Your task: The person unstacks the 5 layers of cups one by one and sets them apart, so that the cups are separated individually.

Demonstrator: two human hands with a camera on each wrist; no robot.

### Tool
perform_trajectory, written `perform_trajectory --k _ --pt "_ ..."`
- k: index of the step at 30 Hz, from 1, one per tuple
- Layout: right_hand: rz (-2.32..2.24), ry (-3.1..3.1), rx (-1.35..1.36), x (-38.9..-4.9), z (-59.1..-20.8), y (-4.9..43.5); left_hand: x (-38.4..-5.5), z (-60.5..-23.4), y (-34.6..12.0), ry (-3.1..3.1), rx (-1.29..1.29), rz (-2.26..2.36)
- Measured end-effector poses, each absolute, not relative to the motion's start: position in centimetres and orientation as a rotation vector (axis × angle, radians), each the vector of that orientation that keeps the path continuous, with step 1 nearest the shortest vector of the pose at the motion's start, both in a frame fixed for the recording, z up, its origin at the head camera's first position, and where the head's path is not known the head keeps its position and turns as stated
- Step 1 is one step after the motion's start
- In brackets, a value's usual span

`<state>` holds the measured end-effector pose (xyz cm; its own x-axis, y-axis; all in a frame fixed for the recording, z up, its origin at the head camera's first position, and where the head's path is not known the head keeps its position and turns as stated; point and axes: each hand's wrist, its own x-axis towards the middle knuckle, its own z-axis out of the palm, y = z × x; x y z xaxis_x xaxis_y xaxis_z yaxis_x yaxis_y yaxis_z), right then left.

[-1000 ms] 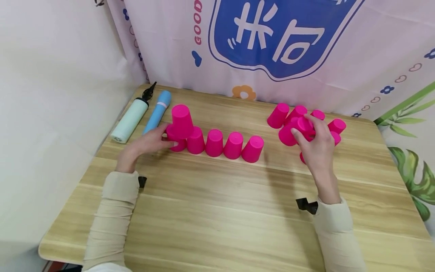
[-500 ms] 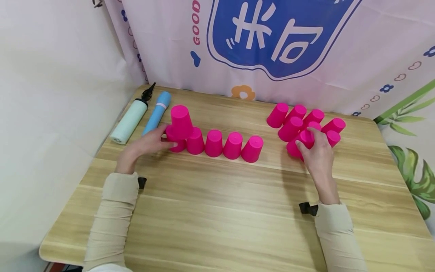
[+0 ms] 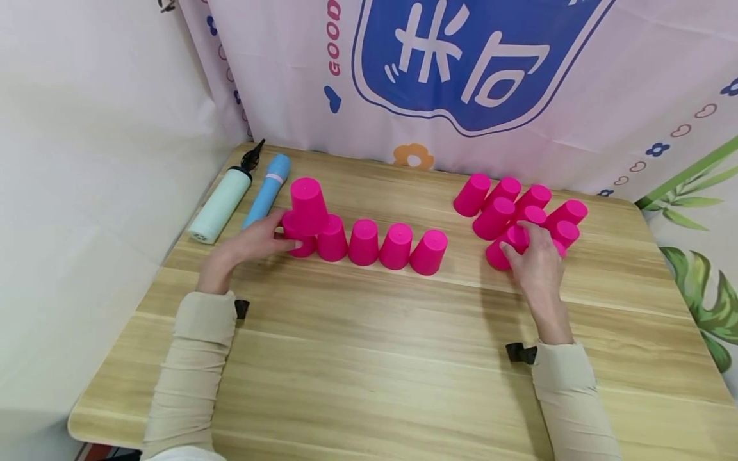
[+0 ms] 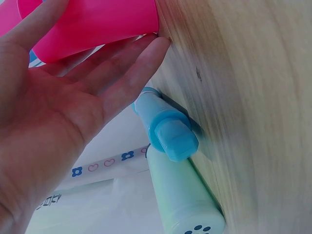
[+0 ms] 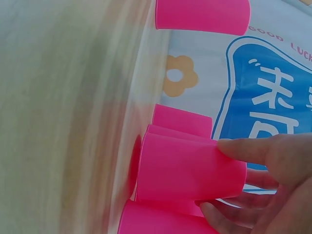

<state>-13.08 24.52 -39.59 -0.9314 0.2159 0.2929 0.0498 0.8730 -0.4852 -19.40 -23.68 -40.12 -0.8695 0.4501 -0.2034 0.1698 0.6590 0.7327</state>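
Observation:
In the head view my left hand (image 3: 256, 242) holds the leftmost pink cup (image 3: 302, 247) of an upside-down row, thumb in front and fingers behind. Another pink cup (image 3: 309, 206) is perched on top, above the first two cups of that row. The left wrist view shows the fingers (image 4: 126, 73) stretched along a cup's side. To the right, my right hand (image 3: 539, 261) grips a pink cup (image 3: 496, 254) at the near left of a cluster. Up close in the right wrist view, thumb and fingertips are on the upper part of this upside-down cup (image 5: 190, 165).
The row's other cups (image 3: 364, 243) stand side by side between my hands. Several upside-down cups (image 3: 492, 218) crowd the back right of the wooden table (image 3: 369, 358). A mint-green hand pump (image 3: 221, 205) and a blue cylinder (image 3: 268, 189) lie at the back left, near the left hand.
My right hand has brought its cup down from above the cluster toward me, to the cluster's near left side. My left hand and the row have stayed in place.

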Motion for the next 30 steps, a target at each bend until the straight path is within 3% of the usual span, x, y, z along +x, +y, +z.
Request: perform_trajectory --k 30 --pt "0.727 -2.562 -0.14 -12.4 -39.0 24.1 -19.4 -40.3 -23.6 2.5 0.471 1.076"
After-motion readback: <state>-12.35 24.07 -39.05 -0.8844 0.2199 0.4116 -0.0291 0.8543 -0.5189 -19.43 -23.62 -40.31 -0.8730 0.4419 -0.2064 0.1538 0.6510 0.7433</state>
